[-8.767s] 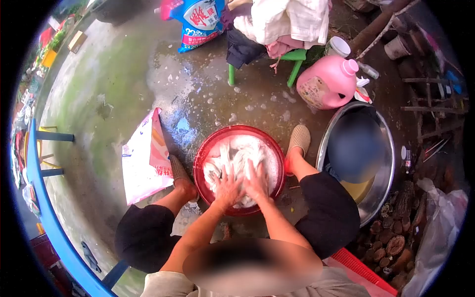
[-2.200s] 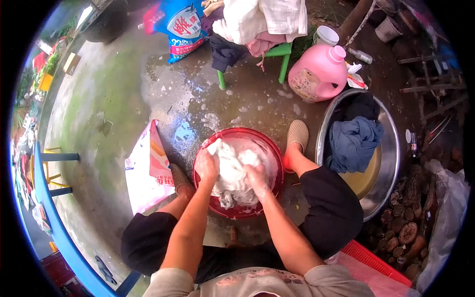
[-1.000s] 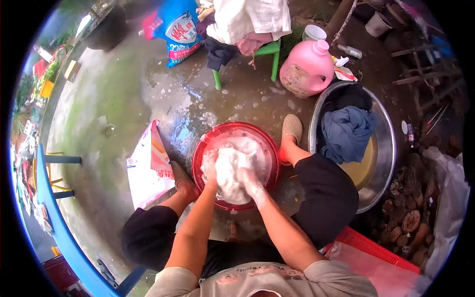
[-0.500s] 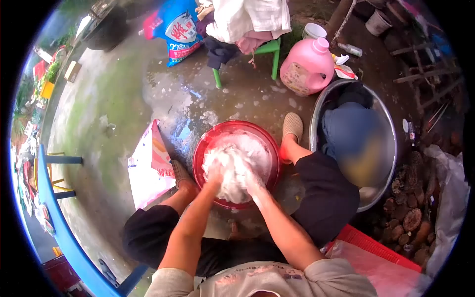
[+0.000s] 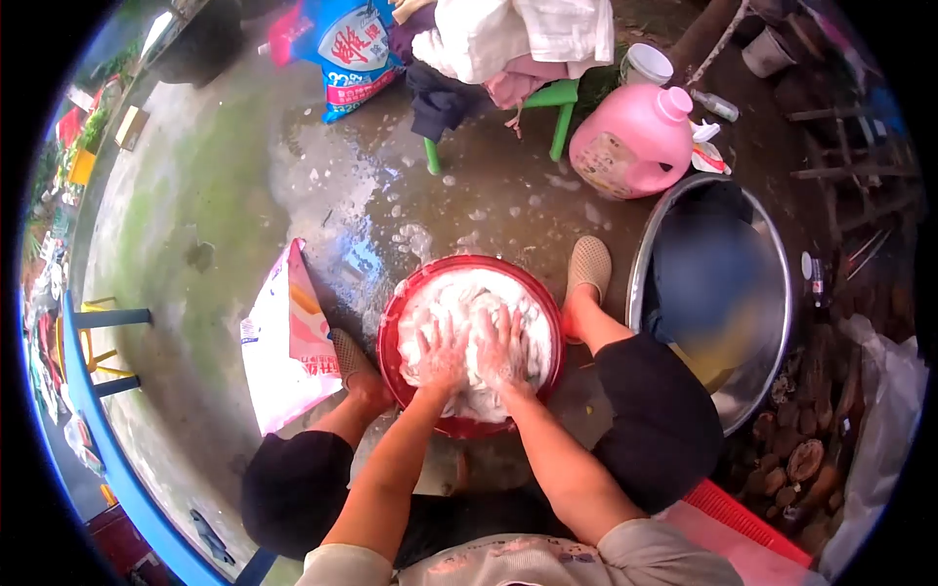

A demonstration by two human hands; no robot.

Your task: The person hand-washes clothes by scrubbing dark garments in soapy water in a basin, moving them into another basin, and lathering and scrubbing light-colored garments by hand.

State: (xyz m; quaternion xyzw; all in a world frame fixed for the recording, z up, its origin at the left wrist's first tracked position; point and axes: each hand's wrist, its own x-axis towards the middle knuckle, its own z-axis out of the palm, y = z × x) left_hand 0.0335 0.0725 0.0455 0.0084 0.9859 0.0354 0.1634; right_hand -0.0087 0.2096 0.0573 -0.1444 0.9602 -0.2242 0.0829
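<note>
White, sudsy cloth (image 5: 479, 398) lies inside the red basin (image 5: 469, 428) in your head view, with the basin standing on the wet floor (image 5: 230, 156). Your left hand (image 5: 437, 356) and right hand (image 5: 501, 354) rest side by side on the cloth, fingers spread and clenching nothing. A pink-and-white bag (image 5: 290, 342) stands to your left; a metal tub (image 5: 762, 363) at your right holds a blurred blue bundle (image 5: 705, 269). Beyond the basin, 1 green stool (image 5: 555, 98) carries piled clothes (image 5: 484, 44), near a pink jug (image 5: 625, 146).
</note>
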